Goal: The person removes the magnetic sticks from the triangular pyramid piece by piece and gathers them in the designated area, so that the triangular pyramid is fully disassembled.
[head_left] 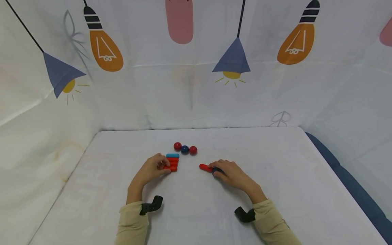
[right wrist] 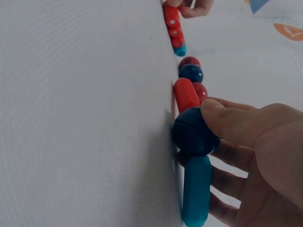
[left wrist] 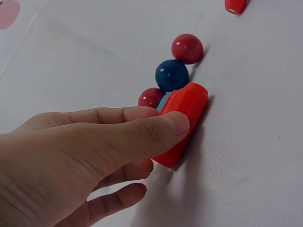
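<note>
My left hand [head_left: 151, 169] is at the left end of a row of several red rods [left wrist: 189, 101], its thumb on the nearest one and its forefinger behind. A light-blue rod [head_left: 173, 155] lies at the far side of that row. My right hand [head_left: 233, 174] grips a dark blue ball [right wrist: 195, 132] between thumb and fingers. One red rod [head_left: 204, 167] meets the ball on its left, and a teal rod [right wrist: 196, 191] extends from its other side, beside my fingers. Whether these pieces are joined, I cannot tell for sure.
Just beyond the row of rods, a red ball [head_left: 177, 146], a blue ball [head_left: 184, 149] and another red ball [head_left: 193, 150] sit side by side. They stand on a white-covered table [head_left: 196, 211]. A white curtain [head_left: 147, 95] with printed lamps hangs along its back edge.
</note>
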{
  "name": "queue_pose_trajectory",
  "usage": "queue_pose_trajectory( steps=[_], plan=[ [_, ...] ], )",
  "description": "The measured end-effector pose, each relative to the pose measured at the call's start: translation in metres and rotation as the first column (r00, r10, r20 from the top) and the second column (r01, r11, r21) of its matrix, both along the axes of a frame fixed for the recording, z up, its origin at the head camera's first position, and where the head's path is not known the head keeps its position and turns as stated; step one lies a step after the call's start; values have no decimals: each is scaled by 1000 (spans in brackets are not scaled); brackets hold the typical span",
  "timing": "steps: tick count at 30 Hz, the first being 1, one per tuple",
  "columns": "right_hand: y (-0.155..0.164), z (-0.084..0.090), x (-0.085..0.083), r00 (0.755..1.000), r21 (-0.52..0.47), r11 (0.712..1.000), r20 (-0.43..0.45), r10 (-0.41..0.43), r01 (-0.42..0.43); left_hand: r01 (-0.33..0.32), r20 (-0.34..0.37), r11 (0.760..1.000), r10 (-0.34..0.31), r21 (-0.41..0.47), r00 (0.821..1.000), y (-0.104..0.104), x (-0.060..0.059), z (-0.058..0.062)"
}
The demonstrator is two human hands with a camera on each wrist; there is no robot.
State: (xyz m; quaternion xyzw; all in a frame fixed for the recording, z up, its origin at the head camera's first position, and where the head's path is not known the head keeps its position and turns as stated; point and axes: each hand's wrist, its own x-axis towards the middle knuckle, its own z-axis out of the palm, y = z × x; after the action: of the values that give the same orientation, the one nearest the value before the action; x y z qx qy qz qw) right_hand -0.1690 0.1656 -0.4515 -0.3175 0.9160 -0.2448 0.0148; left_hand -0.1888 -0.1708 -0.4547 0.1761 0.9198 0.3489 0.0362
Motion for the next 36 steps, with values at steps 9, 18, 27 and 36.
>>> queue_pose_trajectory(
  steps=[9, 18, 27, 36],
  plan=[
    [-1, -2, 3, 999, 15, 999, -8, 34, -34, 16, -106, 999, -19, -30, 994, 44, 4, 8],
    [-12, -7, 5, 995, -43, 997, -77, 63, -66, 257, -157, 957, -277, -135, 948, 107, 11, -3],
    [-19, -7, 9, 998, -56, 997, -38, 56, -58, 183, -115, 968, -203, -170, 972, 107, 16, -7],
    [-24, -12, 10, 996, -46, 998, -84, 43, -47, 245, -84, 953, -263, -178, 961, 104, 16, -6]
  ],
)
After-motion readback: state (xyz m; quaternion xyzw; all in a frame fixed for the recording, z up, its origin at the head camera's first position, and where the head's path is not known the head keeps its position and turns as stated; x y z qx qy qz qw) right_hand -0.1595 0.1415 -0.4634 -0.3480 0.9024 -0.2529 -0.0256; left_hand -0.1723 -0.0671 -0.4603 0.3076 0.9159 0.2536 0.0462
